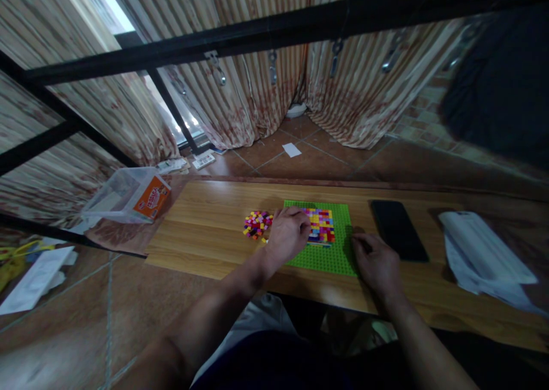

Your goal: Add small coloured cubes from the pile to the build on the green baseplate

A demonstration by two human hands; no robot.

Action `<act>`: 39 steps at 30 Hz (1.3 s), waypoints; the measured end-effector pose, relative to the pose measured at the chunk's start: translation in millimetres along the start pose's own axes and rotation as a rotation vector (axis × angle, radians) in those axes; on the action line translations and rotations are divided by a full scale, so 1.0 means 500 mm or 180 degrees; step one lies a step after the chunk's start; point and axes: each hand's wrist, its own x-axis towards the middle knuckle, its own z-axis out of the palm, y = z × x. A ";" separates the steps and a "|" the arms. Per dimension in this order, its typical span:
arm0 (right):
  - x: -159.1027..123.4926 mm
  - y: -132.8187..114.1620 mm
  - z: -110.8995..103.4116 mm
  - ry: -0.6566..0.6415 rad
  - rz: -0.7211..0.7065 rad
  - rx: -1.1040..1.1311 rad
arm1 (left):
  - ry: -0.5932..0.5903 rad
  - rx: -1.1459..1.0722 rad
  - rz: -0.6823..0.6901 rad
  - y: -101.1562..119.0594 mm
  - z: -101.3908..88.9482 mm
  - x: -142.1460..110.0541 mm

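A green studded baseplate lies on the wooden table, with a patch of small multicoloured building bricks set on it in rows. My left hand is over the plate's left part, its fingers curled together at the left side of the patch; whatever they pinch is hidden. Just left of that hand is a pile of loose small bricks in pink, yellow, red and dark colours. My right hand rests at the plate's right edge with fingers curled in, and I cannot make out anything in them.
To the right, a black phone-like slab lies on the table, then a white package with plastic wrapping. A clear plastic bin with an orange label stands off the left end. Black metal bars cross in front of striped curtains.
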 end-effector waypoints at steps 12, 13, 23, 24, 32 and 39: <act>0.000 0.001 -0.001 -0.0065 0.0033 -0.0024 | -0.0066 0.0091 -0.0083 0.004 0.011 0.002; -0.001 0.002 -0.001 -0.0067 0.0033 -0.0025 | -0.0034 0.0074 -0.0066 0.004 0.011 -0.001; -0.003 0.009 -0.001 -0.0020 -0.0090 -0.0144 | 0.0459 -0.0034 -0.0521 -0.085 -0.025 -0.076; -0.002 0.008 -0.001 -0.0008 -0.0086 -0.0127 | 0.0484 0.0018 -0.0650 -0.105 -0.031 -0.084; -0.002 0.010 -0.001 -0.0018 -0.0086 -0.0164 | 0.0064 0.0612 -0.0942 -0.172 -0.038 -0.114; -0.003 0.007 -0.004 -0.0046 -0.0093 -0.0065 | 0.0068 0.0849 -0.0957 -0.155 -0.028 -0.099</act>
